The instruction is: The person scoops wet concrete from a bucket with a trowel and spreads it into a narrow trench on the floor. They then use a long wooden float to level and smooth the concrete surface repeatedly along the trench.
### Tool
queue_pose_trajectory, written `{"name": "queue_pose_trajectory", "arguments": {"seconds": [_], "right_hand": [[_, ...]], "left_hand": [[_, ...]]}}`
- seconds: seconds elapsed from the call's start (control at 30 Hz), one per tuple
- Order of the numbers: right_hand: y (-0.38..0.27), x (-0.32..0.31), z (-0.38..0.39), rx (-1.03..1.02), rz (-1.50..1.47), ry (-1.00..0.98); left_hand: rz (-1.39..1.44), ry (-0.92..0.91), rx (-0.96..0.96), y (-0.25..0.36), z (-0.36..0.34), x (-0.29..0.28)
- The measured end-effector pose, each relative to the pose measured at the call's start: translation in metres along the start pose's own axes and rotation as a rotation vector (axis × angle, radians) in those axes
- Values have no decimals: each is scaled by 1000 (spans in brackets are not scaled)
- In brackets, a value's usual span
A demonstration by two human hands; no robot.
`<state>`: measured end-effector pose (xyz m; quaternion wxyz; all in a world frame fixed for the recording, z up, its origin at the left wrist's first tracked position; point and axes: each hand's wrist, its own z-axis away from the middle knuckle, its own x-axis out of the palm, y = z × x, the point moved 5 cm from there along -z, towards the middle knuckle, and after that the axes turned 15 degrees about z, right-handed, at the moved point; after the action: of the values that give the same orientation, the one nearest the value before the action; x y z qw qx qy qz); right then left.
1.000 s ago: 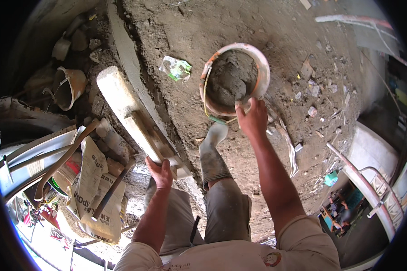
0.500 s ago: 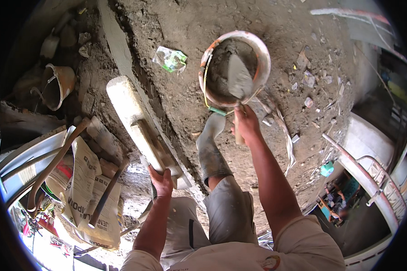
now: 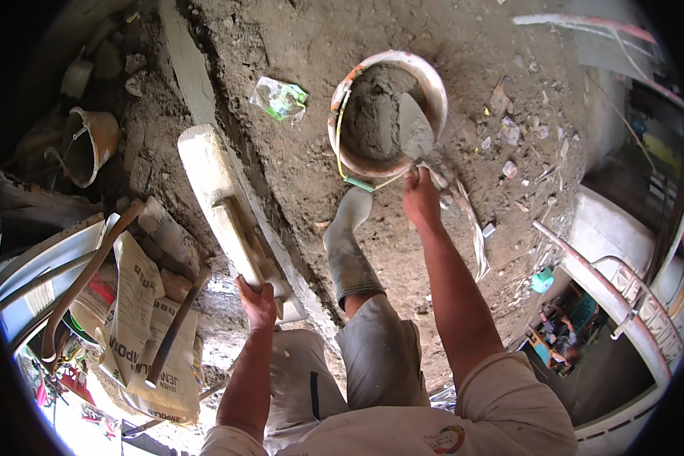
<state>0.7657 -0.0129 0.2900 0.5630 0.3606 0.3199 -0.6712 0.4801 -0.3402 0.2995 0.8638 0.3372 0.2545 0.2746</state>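
My right hand (image 3: 421, 199) is closed on the handle of a pointed trowel (image 3: 416, 128), whose grey blade lies against the mortar (image 3: 372, 114) on the right side of a round bucket (image 3: 438, 85). A wire bail with a green grip (image 3: 359, 184) hangs down the bucket's near-left side. My left hand (image 3: 257, 302) grips the near end of a long plastering float (image 3: 205, 163), whose pale, mortar-smeared board slants away to the left. Just beyond the bucket's near rim, my fist hides most of the trowel handle.
A low mortar-topped ledge (image 3: 186, 68) runs along the left of the dirt floor. Left of it are a tipped bucket (image 3: 99, 144), paper cement sacks (image 3: 156, 342) and curved poles. A green-white wrapper (image 3: 281, 99) lies near the bucket. Rubble and a white-red pipe frame (image 3: 585, 270) are right.
The trowel blade has shifted right and down in the bucket, and a ridge now shows in the mortar beside it. My right hand moved slightly right and away. The float stays nearly still.
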Motion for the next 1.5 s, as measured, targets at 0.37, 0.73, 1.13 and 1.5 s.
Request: {"name": "queue_pose_trajectory", "arguments": {"seconds": [0.37, 0.73, 1.13, 1.5], "right_hand": [[-28, 62, -12, 230, -541, -293], [-33, 64, -5, 273, -872, -442], [-27, 61, 53, 96, -1139, -471], [-110, 131, 206, -146, -1188, -666]], "left_hand": [[-37, 17, 5, -15, -8, -1], [-30, -8, 11, -13, -6, 16], [443, 69, -143, -48, 2, -2], [449, 253, -50, -135, -1, -88]]}}
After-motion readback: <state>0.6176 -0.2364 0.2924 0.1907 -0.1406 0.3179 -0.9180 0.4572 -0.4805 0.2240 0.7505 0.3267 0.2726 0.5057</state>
